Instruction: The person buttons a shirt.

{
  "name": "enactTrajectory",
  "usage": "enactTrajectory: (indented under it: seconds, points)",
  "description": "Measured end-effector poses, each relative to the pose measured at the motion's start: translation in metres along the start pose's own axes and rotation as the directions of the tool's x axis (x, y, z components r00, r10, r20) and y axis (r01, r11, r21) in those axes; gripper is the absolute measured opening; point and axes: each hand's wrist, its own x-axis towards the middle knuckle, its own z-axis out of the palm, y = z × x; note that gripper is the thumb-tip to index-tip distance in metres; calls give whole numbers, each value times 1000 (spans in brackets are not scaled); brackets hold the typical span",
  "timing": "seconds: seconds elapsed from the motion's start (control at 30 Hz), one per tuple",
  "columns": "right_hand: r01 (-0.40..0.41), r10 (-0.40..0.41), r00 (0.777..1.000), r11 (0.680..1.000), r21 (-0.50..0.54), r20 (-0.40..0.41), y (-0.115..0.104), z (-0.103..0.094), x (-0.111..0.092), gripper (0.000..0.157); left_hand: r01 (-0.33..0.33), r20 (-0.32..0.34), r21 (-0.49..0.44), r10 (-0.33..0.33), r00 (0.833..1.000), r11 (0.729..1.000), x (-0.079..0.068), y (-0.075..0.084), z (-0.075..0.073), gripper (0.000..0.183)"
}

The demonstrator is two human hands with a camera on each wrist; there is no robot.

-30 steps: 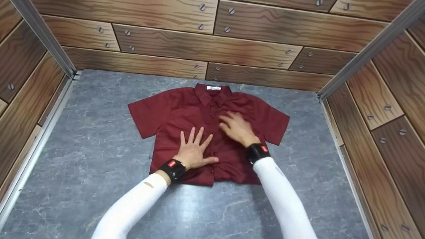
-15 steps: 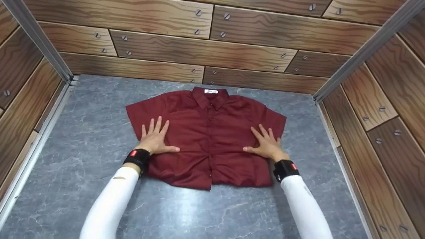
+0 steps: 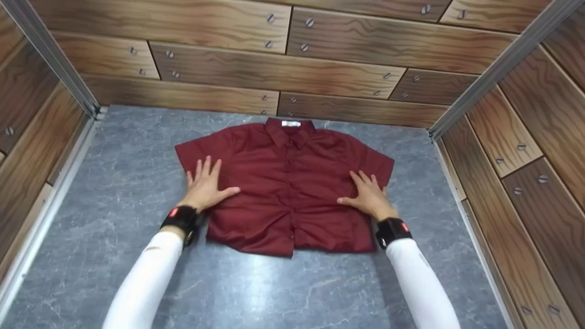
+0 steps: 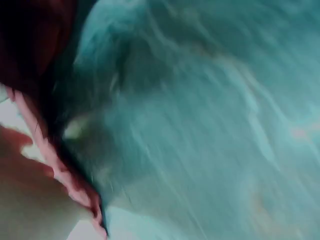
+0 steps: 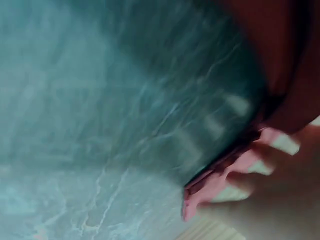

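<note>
A dark red short-sleeved shirt [image 3: 269, 183] lies front up on the grey marbled surface, its collar [image 3: 289, 132] with a white label at the far end. Small wrinkles cross its lower half. My left hand [image 3: 203, 187], fingers spread and straight, lies over the shirt's left side just below the sleeve. On the opposite side my right hand [image 3: 369, 195] rests with spread fingers near the right sleeve [image 3: 377, 164]. Both wrist views are blurred; they show the shirt's edge [image 4: 55, 165] beside the left hand and the right hand's fingers [image 5: 260, 170] along the cloth.
Wood-patterned panels [image 3: 205, 68] stand at the back and on both sides, joined by metal corner posts [image 3: 59, 59]. The marbled surface [image 3: 256, 292] extends around the shirt on all sides. A black band [image 3: 394, 232] sits on each wrist.
Both hands have moved outward from the shirt's middle to its two sides. In the last half second the left hand has shifted slightly further left and away from me.
</note>
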Motion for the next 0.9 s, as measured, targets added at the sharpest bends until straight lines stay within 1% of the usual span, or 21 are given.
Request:
enactTrajectory:
  seconds: [0.03,0.07,0.1,0.13,0.17,0.2,0.23,0.27,0.3,0.33,0.37,0.43,0.47,0.53,0.6,0.63,0.7,0.77,0.83,0.9]
  points:
    - [14,-13,999,1000,26,-51,1,0,-3,97,-9,-60,-41,7,998,999,-5,-4,-1,90]
    - [31,-25,993,998,54,-113,3,1,-8,92,-24,-121,-70,16,993,997,-10,-7,-2,79]
    - [45,-31,982,996,73,-187,6,2,-12,85,-41,-173,-91,24,985,995,-17,-11,-3,66]
    - [68,-42,963,994,91,-265,9,2,-18,75,-51,-216,-100,29,976,994,-24,-14,-5,53]
    - [76,-38,941,992,102,-337,13,3,-24,64,-57,-245,-105,30,969,993,-31,-16,-7,42]
    - [81,-33,919,991,108,-393,17,4,-29,54,-53,-253,-110,24,967,993,-38,-19,-10,35]
    - [72,-16,904,991,114,-427,22,3,-35,46,-37,-232,-124,7,973,992,-45,-20,-12,32]
    - [37,15,902,993,112,-431,26,2,-42,42,-15,-197,-141,-14,980,990,-51,-22,-15,31]
    - [-4,48,909,994,105,-414,30,0,-48,42,4,-159,-159,-29,987,987,-56,-22,-17,32]
    - [-40,75,923,994,99,-377,33,-1,-54,43,19,-113,-183,-40,993,983,-61,-21,-19,35]
    - [-79,106,941,992,96,-322,35,-3,-60,45,33,-67,-212,-48,997,977,-65,-20,-20,38]
    - [-110,131,970,988,109,-204,38,-5,-69,51,46,13,-276,-44,999,960,-71,-17,-20,43]
    - [-118,138,978,985,127,-160,37,-4,-73,52,40,28,-297,-33,999,954,-74,-14,-19,44]
    - [-101,121,987,978,182,-103,33,-1,-79,52,31,49,-333,-16,999,942,-79,-10,-16,48]
    - [-68,92,992,967,247,-87,29,2,-83,50,31,56,-351,-12,998,936,-84,-8,-14,52]
    - [-56,83,992,961,272,-92,26,4,-85,47,41,57,-360,-22,998,932,-85,-7,-13,53]
    - [-45,80,991,951,306,-104,23,4,-87,39,69,68,-380,-47,997,922,-87,-6,-14,49]
    - [-42,88,988,944,327,-129,21,2,-89,32,81,92,-400,-48,995,913,-88,-4,-17,43]
    - [-42,98,985,938,345,-144,20,0,-90,29,78,123,-420,-29,992,904,-89,-4,-20,38]
    - [-26,87,984,934,356,-156,20,-1,-92,27,52,147,-434,13,989,900,-92,-6,-21,37]
